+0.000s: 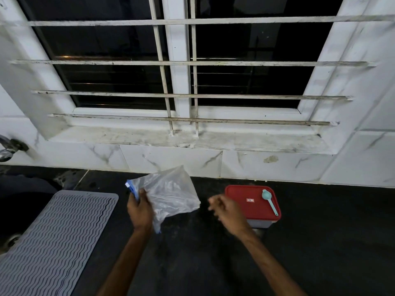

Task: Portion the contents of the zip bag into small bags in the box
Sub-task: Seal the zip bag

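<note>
The clear plastic zip bag with a blue seal strip (171,193) is held up off the dark stone desk (192,263), just left of centre. The left hand (140,210) grips it at the blue-strip end, fingers and thumb curled round the bunched film, so the body of the bag juts up and to the right, crumpled and slack. What it holds cannot be made out through the creased plastic. The bag looks light, since it sags little below the grip.

The right hand (226,210) hovers between the bag and the box, touching neither. It is blurred, its fingers loosely bent, and nothing shows in it.

The thin film will likely be soft, shapeless and a little slippery, and any pinch at mid-body would only fold it. The stiffer seal strip is the sound place to hold. Pulling it apart probably calls for one hand on each lip, near the same end, with the mouth kept uppermost so nothing spills.

The rectangular box with a red snap lid and pale grey body (239,197) stands shut on the desk to the right of the hands. A small teal plastic scoop (269,200) lies on its lid and must come off before the lid does. The small bags are not in view. A grey ribbed rubber mat (59,231) lies on the desk, well to the left.
</note>
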A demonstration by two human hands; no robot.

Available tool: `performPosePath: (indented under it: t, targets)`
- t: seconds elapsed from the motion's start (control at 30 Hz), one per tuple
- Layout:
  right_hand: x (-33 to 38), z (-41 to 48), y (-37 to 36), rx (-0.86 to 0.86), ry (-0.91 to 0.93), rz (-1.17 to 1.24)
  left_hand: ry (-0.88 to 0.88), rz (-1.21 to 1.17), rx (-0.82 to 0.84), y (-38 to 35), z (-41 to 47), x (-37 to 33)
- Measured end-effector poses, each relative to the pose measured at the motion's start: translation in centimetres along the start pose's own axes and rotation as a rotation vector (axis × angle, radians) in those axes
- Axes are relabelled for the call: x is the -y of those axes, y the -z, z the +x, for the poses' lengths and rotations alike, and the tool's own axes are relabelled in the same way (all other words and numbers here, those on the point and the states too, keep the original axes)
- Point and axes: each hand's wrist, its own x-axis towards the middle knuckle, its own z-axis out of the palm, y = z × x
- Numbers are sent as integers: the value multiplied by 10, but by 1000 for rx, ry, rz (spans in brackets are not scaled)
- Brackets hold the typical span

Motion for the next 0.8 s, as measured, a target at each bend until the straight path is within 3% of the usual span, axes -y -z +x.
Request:
performPosePath:
  t: [0.17, 0.37, 0.6, 0.73, 0.8]
  targets:
    - [3, -3, -30, 16, -29, 146, -52, 33, 94, -16, -12, 1]
    - [-26, -6, 28, -62, -15, -170, -82, 78, 35, 24, 15, 1]
    - [49, 16, 5, -179, 286, -105, -51, 233, 634, 1, -11, -20]
    - [72, 29, -19, -30, 268, -76, -66, 221, 836, -14, -24, -25]
    - [72, 33, -24, -22, 245, -32, -119, 250, 858, -18, -28, -28]
